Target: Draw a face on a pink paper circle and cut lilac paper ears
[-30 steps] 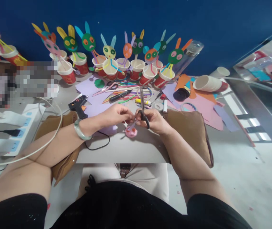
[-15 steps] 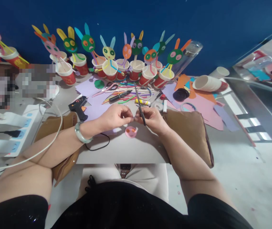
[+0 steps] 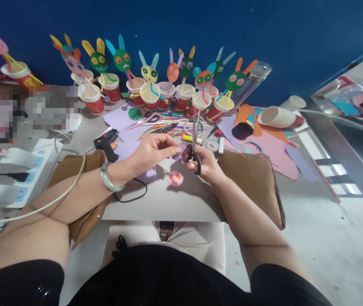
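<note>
In the head view my left hand [image 3: 156,152] is closed in a pinch at a small piece of purple paper [image 3: 179,151]. Just right of it, the fingers of my right hand [image 3: 207,163] are wrapped round the black handles of a pair of scissors [image 3: 195,134], whose blades point up and away from me. The paper lies between the fingertips and the scissors, so its full outline is hidden. Below my hands, a round pink paper face [image 3: 175,179] with orange eyes rests on the table [image 3: 165,206].
Several red-and-white paper cups [image 3: 111,90] with paper rabbit-like figures line the blue wall. A black glue gun [image 3: 106,142] and a white power strip [image 3: 38,170] lie left. Brown cushions [image 3: 251,182] flank my arms. Coloured paper sheets [image 3: 277,148] and tape are on the right.
My right hand has turned the scissors more upright. The fingertips have moved apart slightly, and the purple paper shows between them. The camera view has shifted a little.
</note>
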`<state>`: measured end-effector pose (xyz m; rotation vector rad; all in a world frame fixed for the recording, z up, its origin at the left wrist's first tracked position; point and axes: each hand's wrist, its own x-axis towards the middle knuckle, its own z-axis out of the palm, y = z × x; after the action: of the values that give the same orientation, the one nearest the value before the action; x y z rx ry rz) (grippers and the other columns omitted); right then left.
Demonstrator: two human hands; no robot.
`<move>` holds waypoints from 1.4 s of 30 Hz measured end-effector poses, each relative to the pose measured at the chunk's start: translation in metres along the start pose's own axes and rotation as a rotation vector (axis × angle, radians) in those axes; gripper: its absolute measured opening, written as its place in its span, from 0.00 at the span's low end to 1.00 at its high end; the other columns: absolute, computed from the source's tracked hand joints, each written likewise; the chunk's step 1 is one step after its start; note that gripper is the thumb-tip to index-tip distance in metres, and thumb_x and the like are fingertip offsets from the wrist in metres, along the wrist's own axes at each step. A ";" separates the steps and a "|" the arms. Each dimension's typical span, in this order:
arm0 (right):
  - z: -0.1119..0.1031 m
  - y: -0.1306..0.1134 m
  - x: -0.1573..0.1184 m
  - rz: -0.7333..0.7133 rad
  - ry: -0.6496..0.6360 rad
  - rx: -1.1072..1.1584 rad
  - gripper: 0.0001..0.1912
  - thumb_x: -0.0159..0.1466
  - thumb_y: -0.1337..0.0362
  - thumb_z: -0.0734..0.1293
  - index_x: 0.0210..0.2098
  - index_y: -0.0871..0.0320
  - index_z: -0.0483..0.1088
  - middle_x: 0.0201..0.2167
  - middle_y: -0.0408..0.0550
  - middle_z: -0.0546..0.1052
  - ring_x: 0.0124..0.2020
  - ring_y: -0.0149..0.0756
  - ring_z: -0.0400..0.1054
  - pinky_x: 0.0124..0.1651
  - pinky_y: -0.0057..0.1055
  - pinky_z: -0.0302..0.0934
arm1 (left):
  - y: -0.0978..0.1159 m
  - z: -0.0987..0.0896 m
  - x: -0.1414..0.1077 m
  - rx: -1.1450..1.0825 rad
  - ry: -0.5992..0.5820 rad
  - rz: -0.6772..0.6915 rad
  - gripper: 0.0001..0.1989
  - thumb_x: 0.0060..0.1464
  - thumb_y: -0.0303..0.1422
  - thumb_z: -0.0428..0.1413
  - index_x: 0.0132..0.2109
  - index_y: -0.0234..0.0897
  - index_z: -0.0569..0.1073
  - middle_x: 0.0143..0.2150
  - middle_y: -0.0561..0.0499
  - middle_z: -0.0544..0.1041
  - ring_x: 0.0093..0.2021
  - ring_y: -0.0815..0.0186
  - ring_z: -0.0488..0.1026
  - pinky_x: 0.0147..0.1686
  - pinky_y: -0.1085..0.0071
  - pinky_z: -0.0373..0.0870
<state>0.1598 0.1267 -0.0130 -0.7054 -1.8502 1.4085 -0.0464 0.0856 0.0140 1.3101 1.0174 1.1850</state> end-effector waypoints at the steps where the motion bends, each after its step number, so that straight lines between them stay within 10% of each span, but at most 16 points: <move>1: 0.000 0.000 -0.001 -0.007 -0.027 -0.014 0.33 0.51 0.32 0.76 0.32 0.57 0.70 0.28 0.42 0.71 0.30 0.33 0.62 0.37 0.33 0.58 | 0.000 0.000 0.001 -0.033 0.020 -0.005 0.13 0.50 0.39 0.69 0.30 0.35 0.76 0.26 0.53 0.76 0.28 0.70 0.70 0.31 0.71 0.67; 42: 0.017 -0.001 -0.001 0.049 -0.157 -0.222 0.36 0.59 0.26 0.64 0.24 0.55 0.62 0.21 0.40 0.65 0.27 0.32 0.57 0.34 0.33 0.53 | -0.008 0.000 0.005 -0.254 0.169 -0.026 0.14 0.48 0.37 0.70 0.30 0.35 0.74 0.27 0.55 0.75 0.28 0.72 0.70 0.33 0.72 0.68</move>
<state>0.1473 0.1157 -0.0156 -0.7722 -2.1495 1.3343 -0.0449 0.0911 0.0066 1.0078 0.9643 1.3741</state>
